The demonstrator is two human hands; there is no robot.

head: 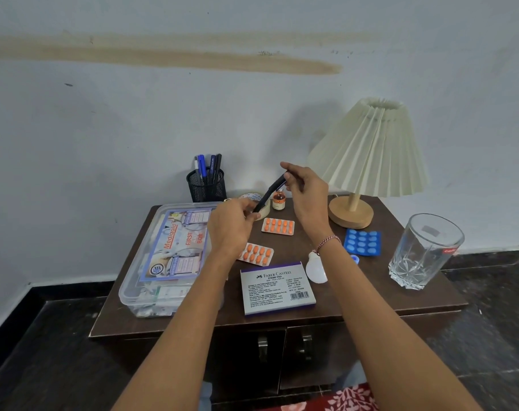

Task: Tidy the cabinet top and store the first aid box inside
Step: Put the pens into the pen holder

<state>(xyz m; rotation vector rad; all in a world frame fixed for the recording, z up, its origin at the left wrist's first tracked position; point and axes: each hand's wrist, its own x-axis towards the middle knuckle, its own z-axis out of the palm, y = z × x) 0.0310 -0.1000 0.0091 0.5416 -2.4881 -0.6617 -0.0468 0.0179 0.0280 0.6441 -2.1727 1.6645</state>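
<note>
The clear first aid box (pixel 169 256) is sitting on the left part of the cabinet top (pixel 371 292), just left of the left hand's fingers and partly under that forearm. Behind those fingers, against the wall, a black mesh pen holder (pixel 206 185) is standing with several pens in it.

The left hand (pixel 231 229) is curling its fingers round the lower end of a black pen (pixel 271 192). The right hand (pixel 307 197) is pinching the upper end between thumb and fingertips. The pen is slanting up to the right between them, clear of the top.

Just beyond the left fingers a tape roll (pixel 259 200) is lying, and a small brown bottle (pixel 279 200) is standing beside it, under the right fingers. Two orange tablet strips (pixel 278 226) are lying below the hands. Nearer the person than the fingers, a stamp pad box (pixel 277 287) and a white bulb (pixel 316 269) are resting.

Right of the right fingers a pleated lamp (pixel 368 149) is standing, then a blue tablet strip (pixel 362 242), and farthest right a drinking glass (pixel 424 250).
</note>
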